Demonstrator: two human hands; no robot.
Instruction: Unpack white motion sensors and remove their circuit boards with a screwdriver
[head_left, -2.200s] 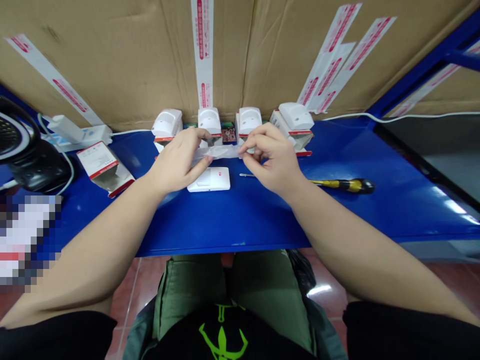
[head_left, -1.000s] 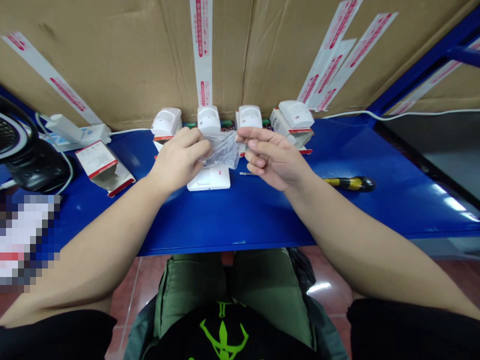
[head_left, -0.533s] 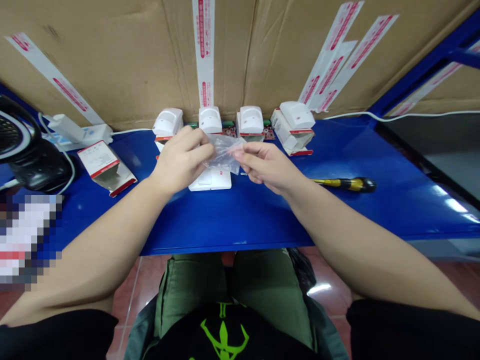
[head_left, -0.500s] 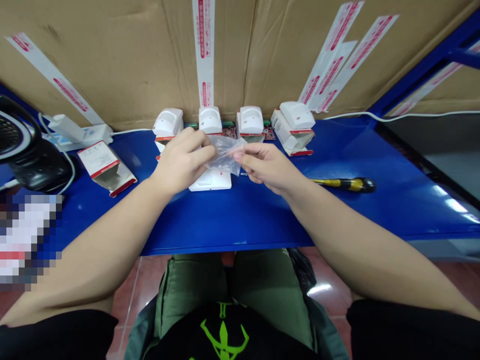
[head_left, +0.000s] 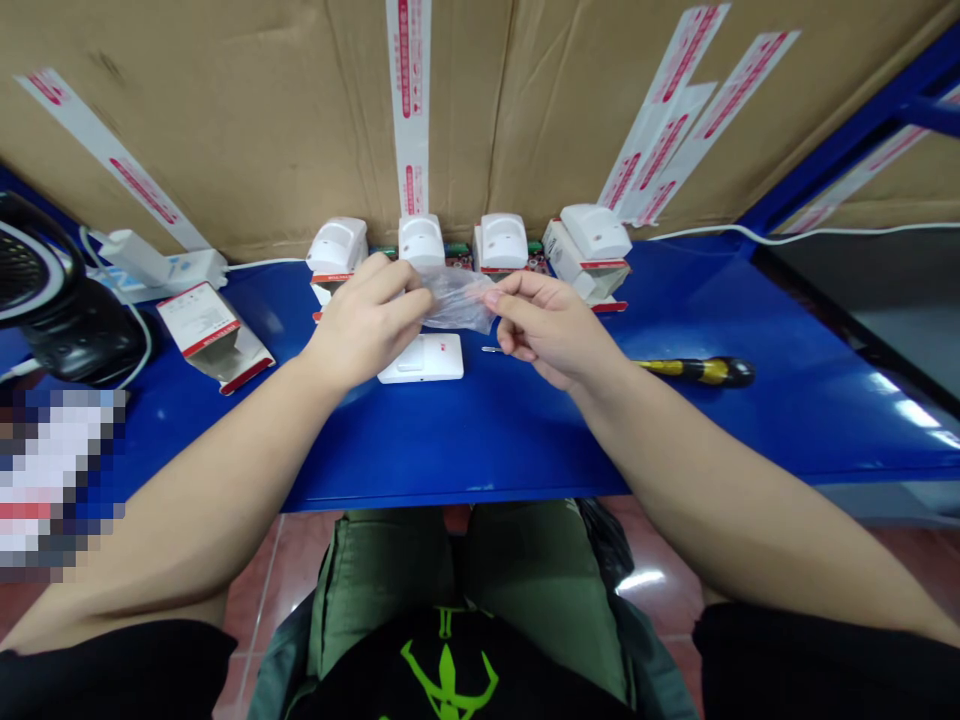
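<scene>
A clear plastic bag [head_left: 459, 300] is stretched between my two hands above the blue table. My left hand [head_left: 371, 325] is closed on its left end, with the fingertips partly hidden. At the bag's right edge, my right hand [head_left: 551, 325] pinches the plastic between thumb and forefinger. Below the bag lies a white motion detector [head_left: 435, 360], its left part covered by my left hand. A yellow and black screwdriver [head_left: 705, 371] rests on the table under my right forearm, its metal tip showing left of that hand.
Along the cardboard wall [head_left: 285, 120], several white detectors sit on small boxes, one of them the right-hand detector [head_left: 596, 232]. An opened box [head_left: 214, 335] lies at the left, near a power strip [head_left: 172, 275] and a black fan [head_left: 67, 300]. A white cable [head_left: 795, 237] runs along the back right.
My right hand has shifted slightly to the right, drawing the plastic bag wider and flatter. More of the detector beneath shows now. My left hand has hardly moved.
</scene>
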